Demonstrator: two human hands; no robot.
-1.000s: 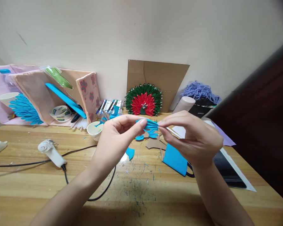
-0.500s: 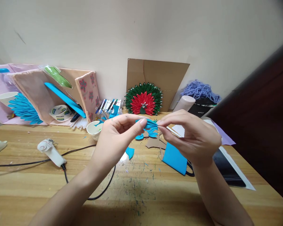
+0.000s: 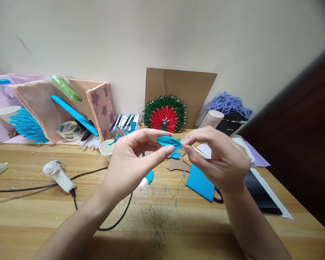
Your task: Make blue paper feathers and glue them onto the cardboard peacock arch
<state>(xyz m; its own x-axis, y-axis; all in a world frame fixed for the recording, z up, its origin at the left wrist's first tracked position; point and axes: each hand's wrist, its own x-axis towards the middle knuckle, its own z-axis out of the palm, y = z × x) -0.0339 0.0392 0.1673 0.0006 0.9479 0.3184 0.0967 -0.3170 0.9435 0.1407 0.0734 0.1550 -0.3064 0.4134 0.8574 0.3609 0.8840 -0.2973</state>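
Note:
A pleated blue crepe-paper petal (image 3: 168, 141) is held between my two hands, above the middle of the table. My right hand (image 3: 223, 159) pinches its gathered right end between thumb and index finger. Around the petal, my left hand (image 3: 132, 155) curls with its thumb along the lower edge and its index finger behind the top edge. More blue paper pieces (image 3: 176, 154) lie below the petal, partly hidden by my hands. Brown cardboard scraps (image 3: 178, 165) and a flat blue paper piece (image 3: 200, 182) rest beneath my right hand.
A red and green fan-shaped peacock (image 3: 165, 115) leans on a cardboard sheet (image 3: 181, 83) at the wall. A paper cup (image 3: 107, 148) stands left of my left hand. A white corded tool (image 3: 60, 177) trails black cable. A tablet (image 3: 265, 195) lies right.
My left thumb has slid right along the petal, and the petal's left part now shows wider and more spread. My right hand keeps its pinch on the end.

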